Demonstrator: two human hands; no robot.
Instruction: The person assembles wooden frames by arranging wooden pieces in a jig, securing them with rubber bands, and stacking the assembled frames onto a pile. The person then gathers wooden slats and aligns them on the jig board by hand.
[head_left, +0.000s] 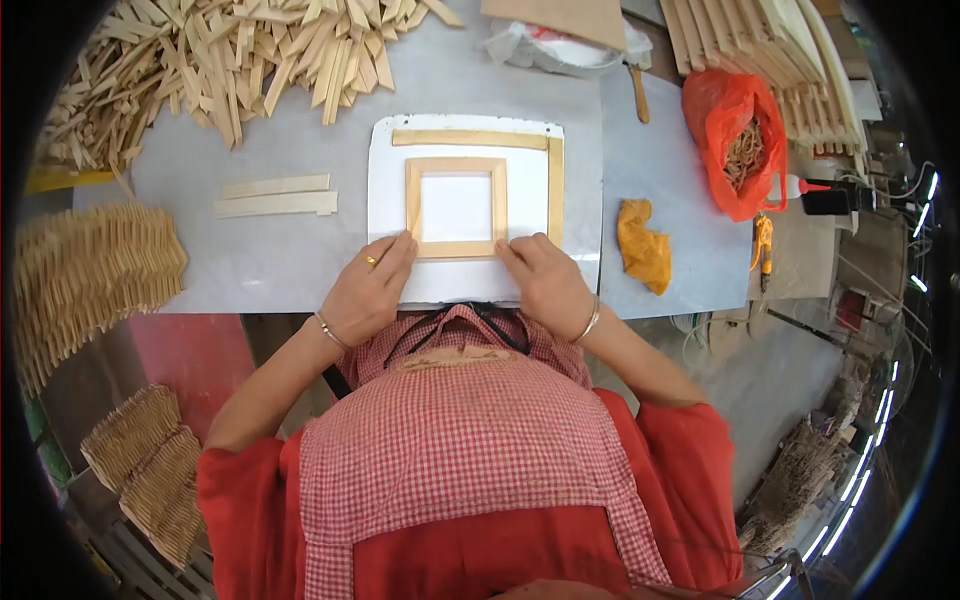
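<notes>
A small square wooden frame [456, 250] lies flat on a white board [387, 190]. My left hand [372, 285] grips its lower left corner between thumb and fingers; a ring is on one finger. At the lower right corner, my right hand [548, 287] pinches the frame's side. Two wooden guide strips, one along the top [470, 138] and one down the right [555, 190], form an L on the board, apart from the frame. To the left lie a pair of loose wood strips [277, 204].
A big heap of wood strips [230, 60] covers the back left, above stacked wooden pieces [100, 265]. On the right are a yellow cloth [643, 245], a red plastic bag [715, 120] of small brown pieces, a glue bottle [800, 187] and a yellow-handled tool [764, 245].
</notes>
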